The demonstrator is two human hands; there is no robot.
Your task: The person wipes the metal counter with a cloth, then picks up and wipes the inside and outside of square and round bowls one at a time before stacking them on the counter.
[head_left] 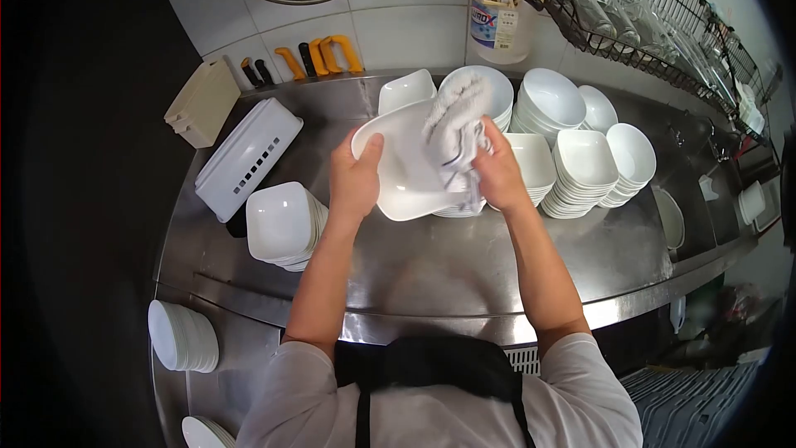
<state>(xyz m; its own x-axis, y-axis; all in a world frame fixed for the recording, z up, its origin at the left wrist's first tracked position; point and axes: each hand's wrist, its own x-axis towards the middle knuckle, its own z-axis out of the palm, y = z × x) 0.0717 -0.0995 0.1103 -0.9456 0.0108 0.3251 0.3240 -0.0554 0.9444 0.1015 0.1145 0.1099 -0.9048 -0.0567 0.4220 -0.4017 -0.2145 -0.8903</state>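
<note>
My left hand [356, 176] grips the left edge of a white square bowl [404, 168], its thumb over the rim. The bowl is tilted in the air above the steel counter. My right hand [500, 168] is closed on a white cloth [454, 129] with dark stripes, which lies against the bowl's right side and hides part of it. Just behind the bowl stand stacks of white dishes, among them a square dish [406, 91] and a stack of round bowls [481, 87]. Nearest my right hand is a stack of square bowls [531, 162].
More stacked square bowls [278, 220] stand at left, beside a white slotted basket [249, 158] and a cream container [203, 99]. Knives with yellow handles [319, 58] line the wall. A wire rack [655, 25] with glasses hangs at upper right. A sink [696, 191] is at right.
</note>
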